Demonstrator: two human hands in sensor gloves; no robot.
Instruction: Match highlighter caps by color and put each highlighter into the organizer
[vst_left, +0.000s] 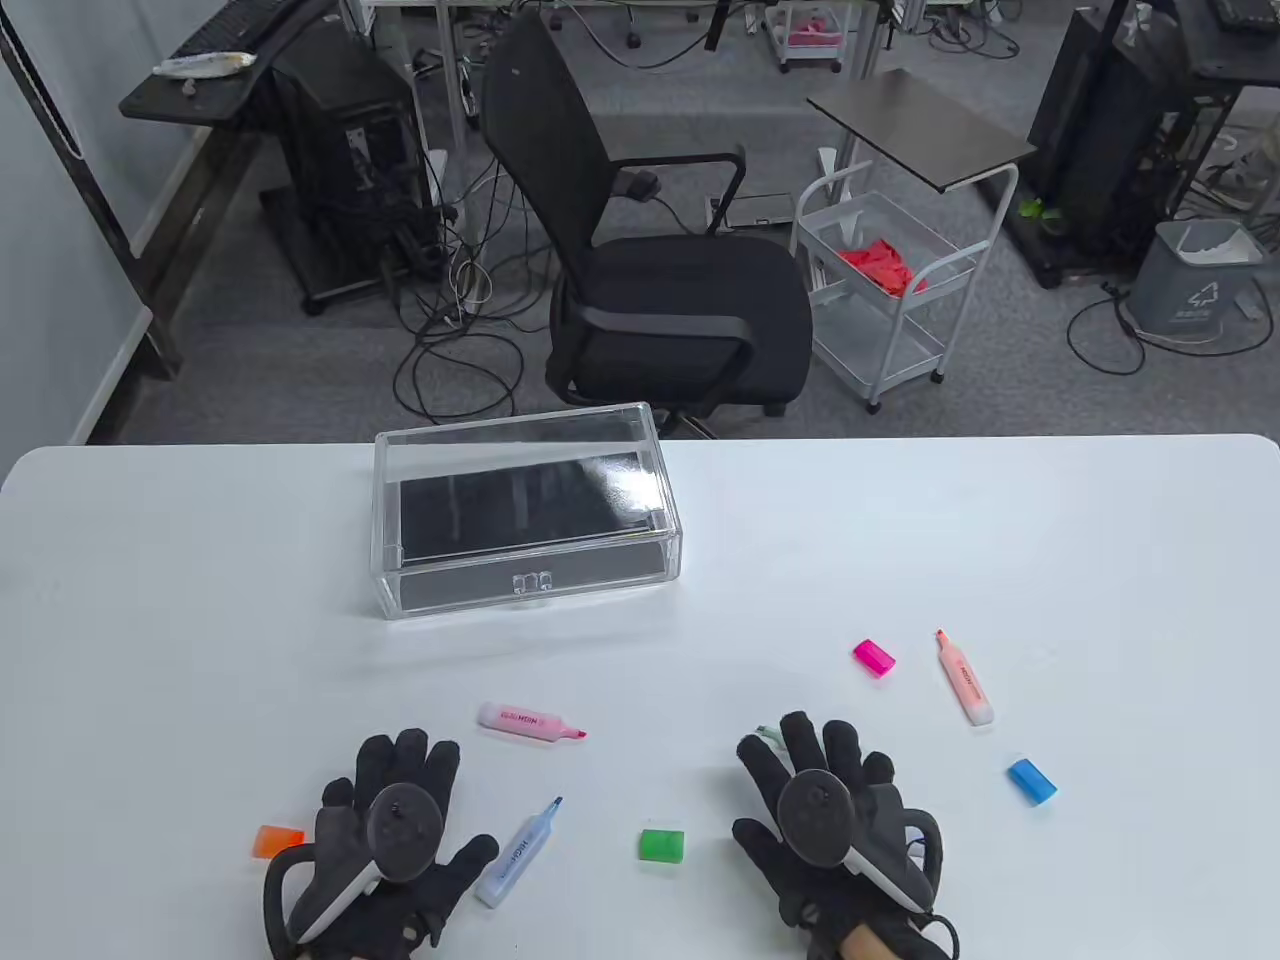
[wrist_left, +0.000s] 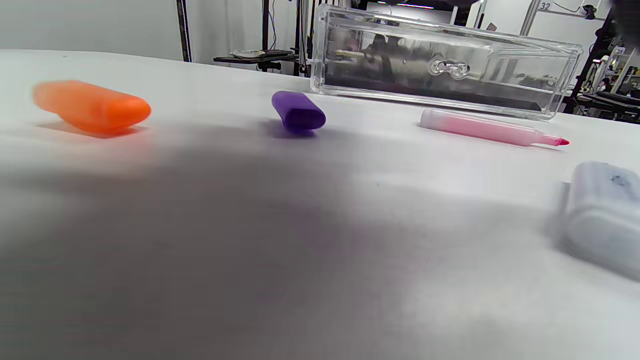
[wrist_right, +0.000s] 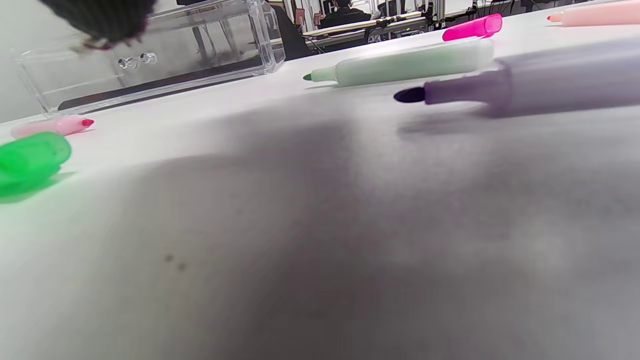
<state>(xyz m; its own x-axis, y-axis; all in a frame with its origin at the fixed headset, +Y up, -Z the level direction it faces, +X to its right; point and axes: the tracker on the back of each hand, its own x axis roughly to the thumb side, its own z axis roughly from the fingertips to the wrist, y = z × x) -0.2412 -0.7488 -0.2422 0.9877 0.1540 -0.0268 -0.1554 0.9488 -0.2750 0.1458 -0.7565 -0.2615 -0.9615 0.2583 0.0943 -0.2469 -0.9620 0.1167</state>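
Left hand (vst_left: 385, 840) flat, blue highlighter (vst_left: 519, 851) beside fingers (vst_left: 400, 765)

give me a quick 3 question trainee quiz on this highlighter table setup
1. True or false: the clear acrylic organizer box already holds a highlighter.
2. Multiple choice: which loose cap lies nearest the left hand? A) orange plastic cap B) blue plastic cap C) magenta plastic cap
3. Fill in: the purple plastic cap is hidden in the table view and shows only in the ____ wrist view.

Key
1. False: the box is empty, and the pink-bodied highlighter and the others lie uncapped on the white table.
2. A
3. left
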